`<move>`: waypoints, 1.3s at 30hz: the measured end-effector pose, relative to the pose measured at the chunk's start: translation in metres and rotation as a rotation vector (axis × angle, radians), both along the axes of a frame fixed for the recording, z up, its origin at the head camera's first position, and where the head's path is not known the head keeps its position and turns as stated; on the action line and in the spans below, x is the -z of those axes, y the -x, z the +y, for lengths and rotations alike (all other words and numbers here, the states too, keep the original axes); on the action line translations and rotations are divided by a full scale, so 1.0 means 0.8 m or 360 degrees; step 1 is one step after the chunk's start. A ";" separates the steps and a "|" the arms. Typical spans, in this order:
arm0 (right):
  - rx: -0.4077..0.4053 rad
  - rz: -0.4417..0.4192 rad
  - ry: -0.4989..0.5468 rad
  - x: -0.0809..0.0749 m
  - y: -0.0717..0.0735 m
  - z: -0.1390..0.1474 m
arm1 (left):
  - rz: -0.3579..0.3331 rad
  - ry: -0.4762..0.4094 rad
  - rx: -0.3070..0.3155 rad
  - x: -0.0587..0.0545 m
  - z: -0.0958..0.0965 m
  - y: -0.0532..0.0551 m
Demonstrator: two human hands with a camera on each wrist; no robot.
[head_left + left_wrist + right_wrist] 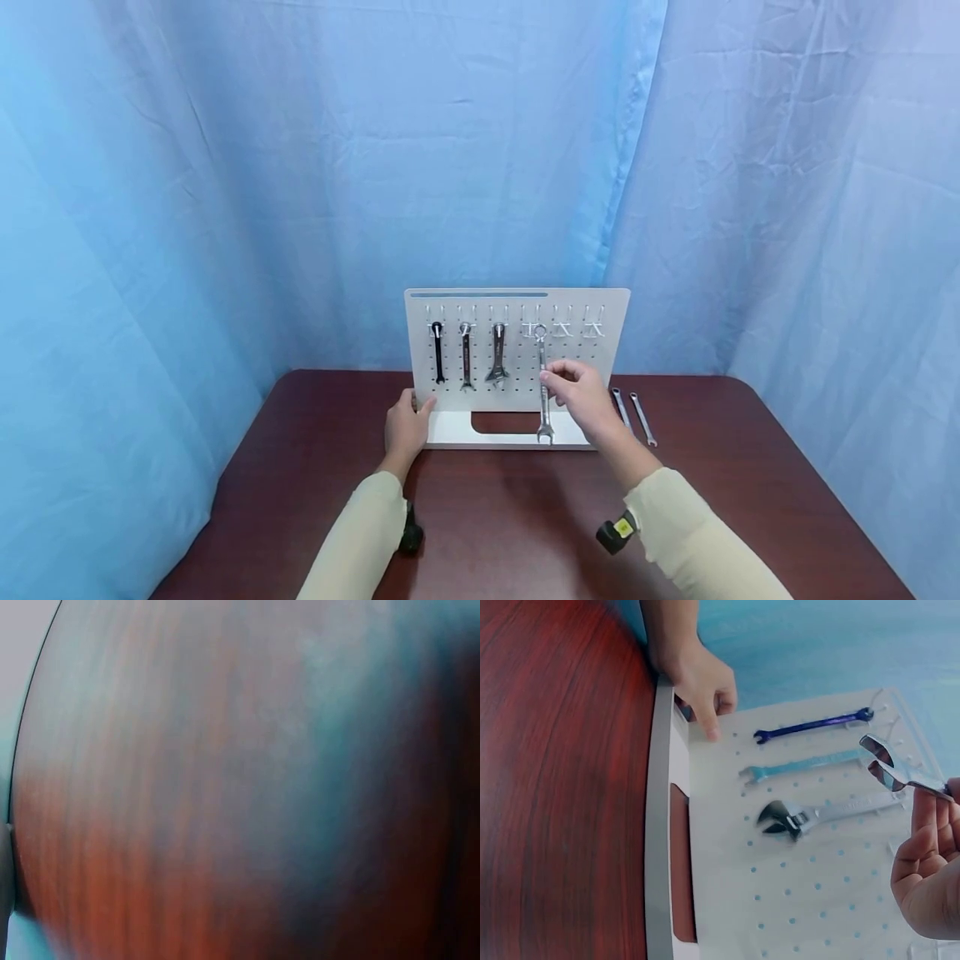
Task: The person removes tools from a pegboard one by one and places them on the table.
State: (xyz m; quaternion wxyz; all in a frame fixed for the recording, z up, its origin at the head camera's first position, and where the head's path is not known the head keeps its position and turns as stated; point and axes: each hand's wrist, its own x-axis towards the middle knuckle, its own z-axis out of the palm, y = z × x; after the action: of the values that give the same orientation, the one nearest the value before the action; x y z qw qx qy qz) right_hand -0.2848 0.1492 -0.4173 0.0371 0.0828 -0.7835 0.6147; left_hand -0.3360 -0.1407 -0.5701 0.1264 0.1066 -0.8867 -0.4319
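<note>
At 8 o'clock on the white pegboard (517, 402), the left hand (406, 429) grips the edge, thumb on the front, probably to steady it. From 9 o'clock inward, 3 tools hang from wire hooks (562, 330): a dark wrench (439, 354), a silver wrench (467, 362) and an adjustable wrench (498, 357), head downward. Next, before the board, a silver combination wrench (545, 410) is held upright, long axis near vertical: ring end towards 12 o'clock, open end towards 6. The right hand (581, 398) pinches its shank, seemingly leaving the ring free at hook height; whether ring and hook touch is unclear. Beyond, at 4 o'clock, 2 slim wrenches (642, 418) lie on the table (705, 433).
</note>
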 end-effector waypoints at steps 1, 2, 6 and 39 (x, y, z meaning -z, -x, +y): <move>0.0014 0.0014 0.0002 -0.001 -0.001 0.005 | 0.0001 -0.0005 0.0000 0.000 0.000 0.000; 0.0025 0.0025 0.0005 -0.002 -0.002 0.011 | 0.0004 -0.0009 -0.0001 -0.001 0.000 0.000; 0.0100 0.0035 0.0080 -0.007 -0.004 0.037 | 0.0008 -0.0009 -0.0009 -0.001 -0.003 0.000; 0.0539 -0.0389 -0.0571 0.112 0.071 0.268 | 0.0014 0.0007 -0.0012 -0.002 0.002 -0.001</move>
State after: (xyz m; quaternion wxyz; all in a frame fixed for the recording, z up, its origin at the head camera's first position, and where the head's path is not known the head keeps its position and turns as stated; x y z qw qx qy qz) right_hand -0.3418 0.3634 -0.5068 0.0292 -0.1191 -0.8811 0.4567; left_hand -0.3354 -0.1393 -0.5685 0.1322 0.1078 -0.8866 -0.4300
